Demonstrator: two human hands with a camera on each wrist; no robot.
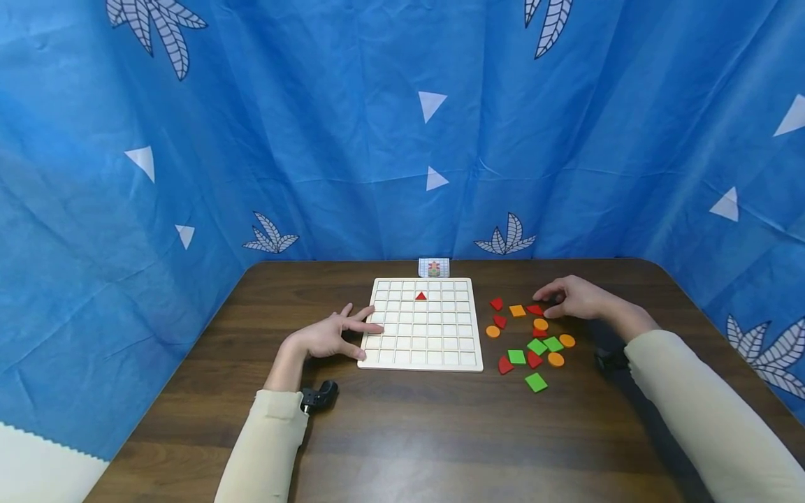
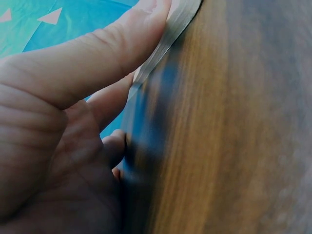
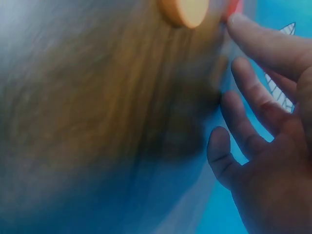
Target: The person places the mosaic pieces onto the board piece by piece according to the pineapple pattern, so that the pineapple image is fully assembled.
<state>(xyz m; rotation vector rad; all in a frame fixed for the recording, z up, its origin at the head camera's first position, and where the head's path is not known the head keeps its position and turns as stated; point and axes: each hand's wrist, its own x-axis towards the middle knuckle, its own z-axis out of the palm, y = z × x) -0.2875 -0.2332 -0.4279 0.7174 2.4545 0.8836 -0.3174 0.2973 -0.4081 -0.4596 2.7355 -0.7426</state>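
A white square-celled board (image 1: 418,325) lies on the table with one red triangle (image 1: 421,296) in an upper cell. My left hand (image 1: 325,337) rests at the board's left edge, fingers spread over it; the thumb touches its near left corner. In the left wrist view, the thumb (image 2: 92,58) meets the board's edge (image 2: 168,39). To the right, my right hand (image 1: 577,299) reaches over a red piece (image 1: 534,309), thumb and forefinger apart around it. The right wrist view has the thumb (image 3: 270,46) at a red piece (image 3: 235,7); the forefinger is mostly hidden.
Red, orange and green flat pieces lie scattered right of the board, among them an orange square (image 1: 517,311), an orange disc (image 1: 493,332) and a green square (image 1: 537,382). A small pattern card (image 1: 434,268) stands behind the board, before a blue curtain (image 1: 390,126).
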